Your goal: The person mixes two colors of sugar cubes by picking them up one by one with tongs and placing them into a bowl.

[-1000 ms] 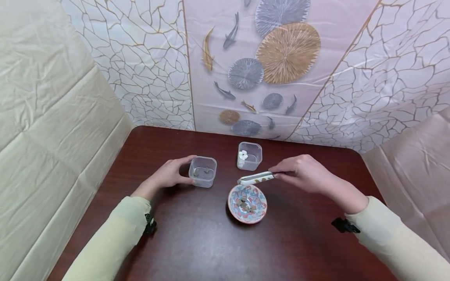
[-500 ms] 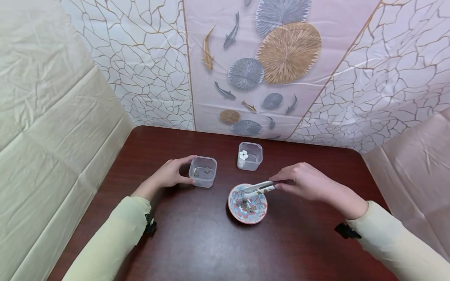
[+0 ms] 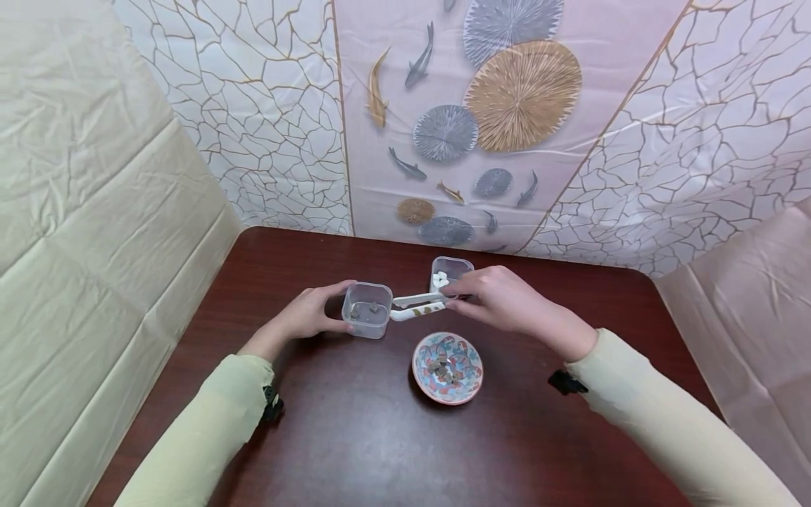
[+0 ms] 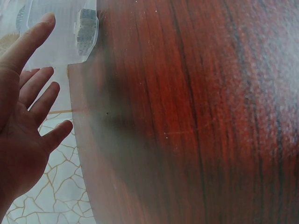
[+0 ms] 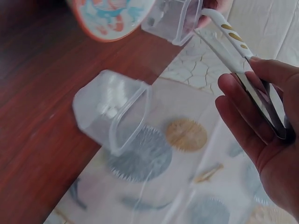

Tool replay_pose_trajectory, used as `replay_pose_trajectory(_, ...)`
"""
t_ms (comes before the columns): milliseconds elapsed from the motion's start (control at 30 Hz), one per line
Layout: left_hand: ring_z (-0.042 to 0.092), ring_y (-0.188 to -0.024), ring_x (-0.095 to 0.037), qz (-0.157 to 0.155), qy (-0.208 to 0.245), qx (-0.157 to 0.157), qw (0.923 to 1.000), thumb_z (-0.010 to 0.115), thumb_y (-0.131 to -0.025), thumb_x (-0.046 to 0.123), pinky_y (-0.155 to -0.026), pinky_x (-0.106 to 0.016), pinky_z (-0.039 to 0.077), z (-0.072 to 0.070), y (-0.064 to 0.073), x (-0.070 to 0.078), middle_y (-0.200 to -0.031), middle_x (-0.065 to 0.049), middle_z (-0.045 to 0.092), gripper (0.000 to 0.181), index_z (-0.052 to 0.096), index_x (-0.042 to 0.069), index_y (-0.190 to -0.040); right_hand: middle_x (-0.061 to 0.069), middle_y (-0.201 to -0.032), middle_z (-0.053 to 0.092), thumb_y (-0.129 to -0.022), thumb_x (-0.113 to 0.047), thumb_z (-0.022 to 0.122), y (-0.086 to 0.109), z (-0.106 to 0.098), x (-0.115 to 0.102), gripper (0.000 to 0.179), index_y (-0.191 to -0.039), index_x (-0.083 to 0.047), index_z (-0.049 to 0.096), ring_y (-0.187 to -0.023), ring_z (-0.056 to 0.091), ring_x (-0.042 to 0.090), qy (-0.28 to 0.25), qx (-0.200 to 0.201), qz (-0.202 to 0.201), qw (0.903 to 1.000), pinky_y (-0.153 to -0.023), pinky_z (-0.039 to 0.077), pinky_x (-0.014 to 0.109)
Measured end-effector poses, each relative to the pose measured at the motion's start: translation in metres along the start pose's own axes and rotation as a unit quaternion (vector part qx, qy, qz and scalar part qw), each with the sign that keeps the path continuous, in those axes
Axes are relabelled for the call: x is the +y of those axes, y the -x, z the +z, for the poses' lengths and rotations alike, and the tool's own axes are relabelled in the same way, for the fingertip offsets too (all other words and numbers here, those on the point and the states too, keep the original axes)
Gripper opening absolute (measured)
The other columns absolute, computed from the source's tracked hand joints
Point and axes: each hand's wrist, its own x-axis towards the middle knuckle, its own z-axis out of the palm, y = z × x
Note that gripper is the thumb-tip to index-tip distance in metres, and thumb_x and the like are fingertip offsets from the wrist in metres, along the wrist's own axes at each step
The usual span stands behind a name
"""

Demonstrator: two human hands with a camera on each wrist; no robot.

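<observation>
Two tong tips (image 3: pixel 396 315) beside left container (image 3: pixel 367 329), apart from bowl's rim (image 3: pixel 447 402)

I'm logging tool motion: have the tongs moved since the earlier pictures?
Yes: in the head view, the tongs went left and upward from over the bowl.

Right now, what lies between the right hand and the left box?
The tongs, held by the right hand, point toward the left box in the head view.
</observation>
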Motion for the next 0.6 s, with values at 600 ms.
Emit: replay_pose_trajectory(600,0.058,-0.14,-0.029,-0.009,-0.002,-0.001,1.0,0.094,-0.084,0.032,-0.117,-0.053,0.044,0.0,0.001,-0.001,-0.151,-0.008,0.063,0.089,0.051,0.018,-0.161,0.0,-0.084,0.076,-0.099,-0.014,0.074,-0.085,0.033,-0.007,0.01,-0.09,-0.013,0.08,-0.075,0.071,0.019,0.074,-0.11,0.013,0.9911,-0.069,0.058,0.042)
